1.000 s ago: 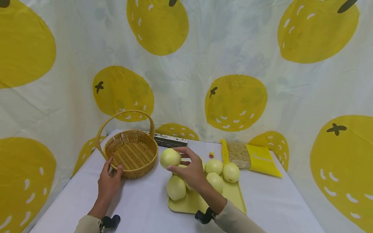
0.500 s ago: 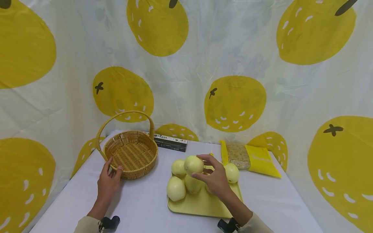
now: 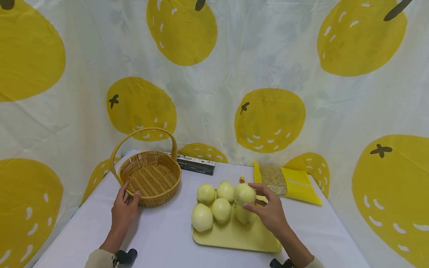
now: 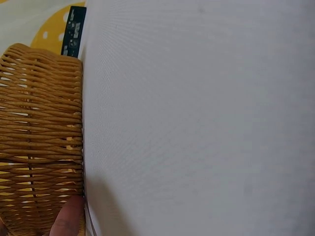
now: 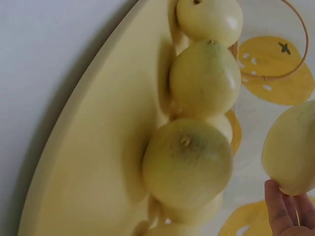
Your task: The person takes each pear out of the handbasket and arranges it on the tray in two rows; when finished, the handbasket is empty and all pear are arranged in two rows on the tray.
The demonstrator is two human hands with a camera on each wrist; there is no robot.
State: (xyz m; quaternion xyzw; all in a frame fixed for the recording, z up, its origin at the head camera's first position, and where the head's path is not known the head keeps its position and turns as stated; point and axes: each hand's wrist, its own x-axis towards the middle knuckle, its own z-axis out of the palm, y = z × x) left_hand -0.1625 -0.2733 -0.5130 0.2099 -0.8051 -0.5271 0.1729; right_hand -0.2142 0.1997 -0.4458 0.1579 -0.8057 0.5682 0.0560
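In the head view, my right hand [image 3: 273, 214] holds a pale yellow melon [image 3: 244, 193] between thumb and fingers, above the right part of a yellow tray [image 3: 234, 238]. Several similar melons [image 3: 202, 217] sit on the tray, one of them partly hidden beneath the held one. The right wrist view shows the held melon [image 5: 293, 150] raised apart from those on the tray. At the left, my left hand [image 3: 123, 214] grips the near rim of a wicker basket [image 3: 157, 201] with a tall arched handle. Its thumb [image 4: 69, 219] lies against the woven outer wall.
Behind the basket lies a dark pasta box [image 3: 196, 165]. A yellow packet [image 3: 298, 184] with a see-through window rests at the back right. Near it is a small red and yellow lollipop [image 3: 242, 179]. A fruit-print curtain [image 3: 214, 89] closes off the back of the white table [image 3: 167, 238].
My right hand has carried the melon rightward, from beside the basket to over the tray's right part. The left hand and basket have stayed put.
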